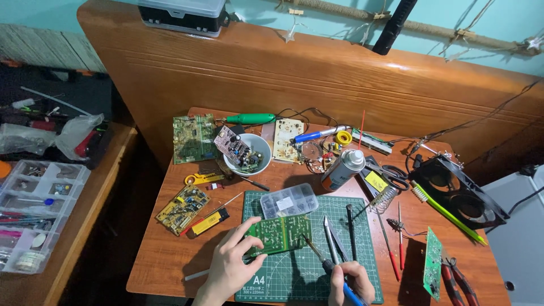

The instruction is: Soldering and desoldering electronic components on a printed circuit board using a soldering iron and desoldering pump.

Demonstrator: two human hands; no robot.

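Over cutting mat (pixel 294 277): left hand (pixel 229 263) fingers pinch green circuit board (pixel 279 233); right hand (pixel 351 282) fist-grips soldering iron (pixel 323 260).

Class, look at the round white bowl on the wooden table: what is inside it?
A small brown circuit board leans out of the white bowl, with dark loose parts beside it. Whatever lies beneath them is covered.
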